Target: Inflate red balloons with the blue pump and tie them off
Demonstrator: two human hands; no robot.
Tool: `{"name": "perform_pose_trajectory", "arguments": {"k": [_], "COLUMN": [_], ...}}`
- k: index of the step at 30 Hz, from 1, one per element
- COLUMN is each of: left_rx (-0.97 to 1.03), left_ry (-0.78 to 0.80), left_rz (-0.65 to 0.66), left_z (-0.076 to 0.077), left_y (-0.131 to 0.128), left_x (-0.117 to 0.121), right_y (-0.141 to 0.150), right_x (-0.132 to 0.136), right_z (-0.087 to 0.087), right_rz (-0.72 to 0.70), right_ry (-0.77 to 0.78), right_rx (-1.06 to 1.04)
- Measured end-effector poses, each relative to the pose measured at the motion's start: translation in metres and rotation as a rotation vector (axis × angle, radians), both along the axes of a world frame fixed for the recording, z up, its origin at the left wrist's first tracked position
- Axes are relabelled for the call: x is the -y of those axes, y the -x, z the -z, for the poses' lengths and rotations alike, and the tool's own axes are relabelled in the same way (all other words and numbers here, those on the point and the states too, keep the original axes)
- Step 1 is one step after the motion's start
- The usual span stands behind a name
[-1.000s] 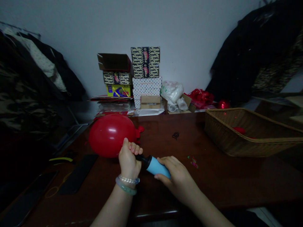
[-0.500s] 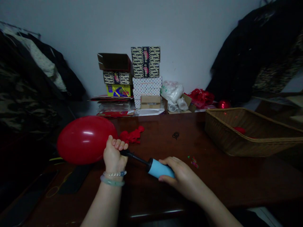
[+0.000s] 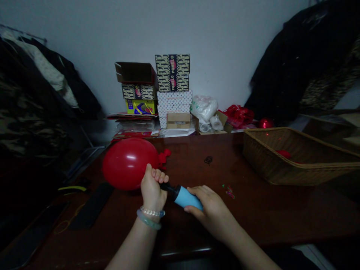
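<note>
While the closed left fingers (image 3: pixel 159 175) clamp the neck of a red balloon (image 3: pixel 128 164) onto the black nozzle of a blue hand pump (image 3: pixel 184 198), the right hand (image 3: pixel 204 210) wraps the pump's barrel. Balloon: inflated, just left of the fingers, over the wooden desk (image 3: pixel 253 213). Far patterned boxes (image 3: pixel 173 73): lettering unreadable.

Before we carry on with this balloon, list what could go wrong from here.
If the left hand loosens, the red balloon could slip off the black nozzle and deflate. A sideways tug by the right hand on the blue hand pump could also work the balloon's neck loose.
</note>
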State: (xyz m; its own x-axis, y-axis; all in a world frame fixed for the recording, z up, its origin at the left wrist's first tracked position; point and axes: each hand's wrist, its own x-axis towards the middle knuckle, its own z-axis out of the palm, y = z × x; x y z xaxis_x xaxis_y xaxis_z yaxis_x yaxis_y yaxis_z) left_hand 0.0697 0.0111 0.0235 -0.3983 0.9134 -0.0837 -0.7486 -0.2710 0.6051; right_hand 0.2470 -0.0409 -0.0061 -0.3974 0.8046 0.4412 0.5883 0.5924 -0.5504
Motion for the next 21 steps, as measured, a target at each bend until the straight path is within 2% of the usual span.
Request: {"name": "perform_pose_trajectory", "arguments": {"k": [8, 13, 18, 21], "left_rx": [-0.054, -0.039, 0.026, 0.052], "left_ry": [-0.009, -0.036, -0.038, -0.041], "left_rz": [-0.057, -0.069, -0.117, -0.116], "left_z": [-0.009, -0.016, -0.025, -0.028], "left_y": [-0.001, 0.018, 0.043, 0.049], "left_x": [0.004, 0.0, -0.003, -0.003], "right_y": [0.004, 0.0, -0.014, -0.018], "right_x": [-0.005, -0.004, -0.005, -0.005], "right_z": [0.002, -0.001, -0.014, -0.02], "right_rz": [-0.029, -0.042, -0.059, -0.059], "right_ry": [0.004, 0.052, 0.132, 0.16], "right_rx": [-0.049, -0.027, -0.018, -0.025]}}
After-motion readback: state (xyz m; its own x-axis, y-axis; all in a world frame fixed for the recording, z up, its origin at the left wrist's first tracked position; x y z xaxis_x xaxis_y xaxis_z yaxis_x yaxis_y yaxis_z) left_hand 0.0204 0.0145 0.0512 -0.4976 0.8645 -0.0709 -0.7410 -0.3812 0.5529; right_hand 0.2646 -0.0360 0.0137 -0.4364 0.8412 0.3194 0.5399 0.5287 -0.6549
